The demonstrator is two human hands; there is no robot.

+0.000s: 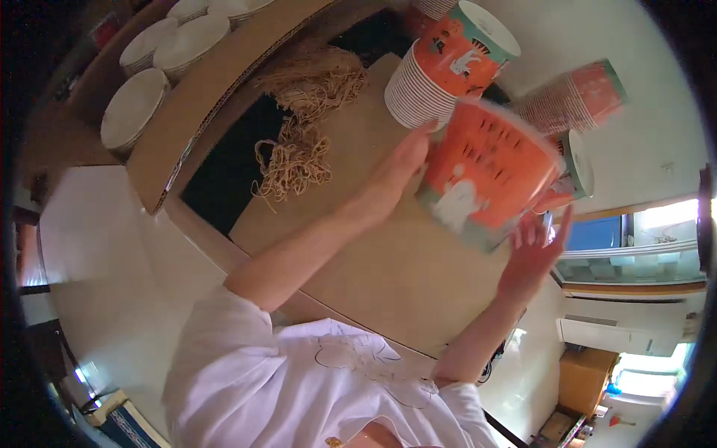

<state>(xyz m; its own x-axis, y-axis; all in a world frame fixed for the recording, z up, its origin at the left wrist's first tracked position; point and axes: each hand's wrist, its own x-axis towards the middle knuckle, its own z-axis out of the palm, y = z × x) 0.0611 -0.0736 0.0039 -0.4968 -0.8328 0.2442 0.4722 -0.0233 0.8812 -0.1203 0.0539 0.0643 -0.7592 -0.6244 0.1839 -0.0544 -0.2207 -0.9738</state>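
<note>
Above the work surface, a tilted orange-red paper bucket with a green band and a white figure is held between my two hands, slightly blurred. My left hand grips its left side, the thumb showing and the other fingers partly hidden. At its lower right edge, my right hand supports it with fingers somewhat spread. Just beyond stands a stack of nested matching buckets. Another nested stack lies tilted at the right, and a further bucket shows partly behind the held one.
Brown cardboard covers the table before me. Tangled tan twine lies at its far left, beside a dark green patch. An upright cardboard edge separates off several white round stacked items at upper left.
</note>
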